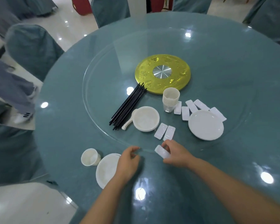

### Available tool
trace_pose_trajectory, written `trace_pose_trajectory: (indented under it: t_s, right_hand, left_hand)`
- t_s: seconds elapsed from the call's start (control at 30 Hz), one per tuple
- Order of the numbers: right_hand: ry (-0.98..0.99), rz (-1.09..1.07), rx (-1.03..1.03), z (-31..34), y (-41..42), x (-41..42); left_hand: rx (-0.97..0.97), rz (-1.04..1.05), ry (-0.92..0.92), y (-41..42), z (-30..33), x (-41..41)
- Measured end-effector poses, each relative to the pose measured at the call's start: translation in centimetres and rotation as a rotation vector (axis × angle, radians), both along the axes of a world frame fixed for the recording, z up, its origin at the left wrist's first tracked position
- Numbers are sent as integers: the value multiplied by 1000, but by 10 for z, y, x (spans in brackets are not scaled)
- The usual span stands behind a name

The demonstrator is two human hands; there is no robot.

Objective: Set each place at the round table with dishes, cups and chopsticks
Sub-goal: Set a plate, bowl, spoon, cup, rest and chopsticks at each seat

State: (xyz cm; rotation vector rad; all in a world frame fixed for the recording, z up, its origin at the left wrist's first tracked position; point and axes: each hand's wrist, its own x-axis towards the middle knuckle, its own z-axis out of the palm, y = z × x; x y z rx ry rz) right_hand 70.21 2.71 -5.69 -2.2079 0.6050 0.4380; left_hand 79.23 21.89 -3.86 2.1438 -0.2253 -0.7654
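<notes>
My right hand (176, 153) grips a small white rectangular chopstick rest (162, 152) just above the table's near edge zone. Beside it, my left hand (128, 160) hovers with loosely curled fingers, holding nothing, over the right edge of a white plate (106, 170). A single white cup (89, 157) stands left of that plate. On the glass turntable (103, 62) lie a bundle of black chopsticks (128, 106), a bowl stack (146, 118) with a spoon (128, 122), a stack of cups (170, 99), a plate stack (205, 125) and several more rests (165, 131).
A gold disc (162, 73) with a silver hub sits at the turntable's centre. Teal-covered chairs (32, 49) ring the round table (233, 159). A person's legs and white shoes (23, 117) are on the floor at left.
</notes>
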Motion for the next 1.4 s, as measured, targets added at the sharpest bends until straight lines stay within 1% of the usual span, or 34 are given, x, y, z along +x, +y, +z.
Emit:
trace_pose_trajectory:
  t_s: [0.1,0.17,0.4,0.53,0.67,0.9,1.03,1.1,1.27,1.33,1.4]
  right_hand:
    - [-17,223,-97,-7,31,8]
    - [-21,319,-153,-15,50,14]
    - [-11,478,-250,-35,92,29]
    - [43,540,-296,-40,98,30]
    - [79,552,-319,-41,98,27]
    - [68,565,-345,-41,103,29]
    - [39,510,-307,-38,100,31]
    - [2,446,-293,-33,92,35]
    - [-213,288,-442,-14,63,48]
    - [-186,315,-448,-10,52,52]
    - [-96,360,-445,-8,41,56]
  left_hand:
    - [-20,39,-12,19,2,-1]
    - [-19,66,-19,31,1,-1]
    - [-35,174,2,68,2,4]
    - [-47,202,17,82,0,5]
    - [-56,228,42,87,-1,6]
    - [-44,212,51,85,-3,10]
    - [-39,183,50,78,-1,15]
    - [-32,172,33,73,-1,22]
    - [-26,119,-20,55,3,46]
    - [6,92,-33,47,4,58]
    - [64,50,-40,37,4,70]
